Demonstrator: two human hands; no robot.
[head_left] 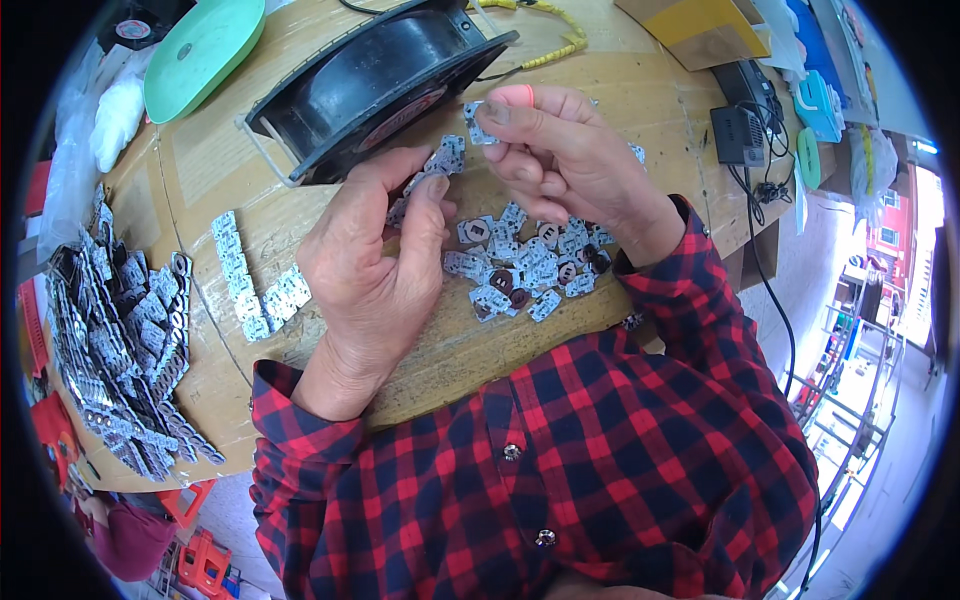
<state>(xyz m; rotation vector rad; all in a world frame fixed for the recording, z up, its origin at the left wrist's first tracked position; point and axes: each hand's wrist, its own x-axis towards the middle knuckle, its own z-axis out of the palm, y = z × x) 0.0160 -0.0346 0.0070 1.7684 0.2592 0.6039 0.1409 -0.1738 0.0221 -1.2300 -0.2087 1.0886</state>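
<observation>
My left hand [372,262] pinches a short strip of small silvery metal pieces [440,160] between thumb and fingers. Just to its right, my right hand [553,150] holds a single silvery piece [476,122] at its fingertips, beside the strip's end. Below both hands lies a loose pile of the same small metal pieces [525,262] on the cardboard-covered table [190,190]. Both sleeves are red and black plaid.
A black round fan [375,75] lies just beyond the hands. Two joined strips of pieces [250,280] lie left of my left hand, and a large heap of strips [120,340] fills the table's left edge. A green dish [200,50], a black adapter [738,130] and cables sit farther off.
</observation>
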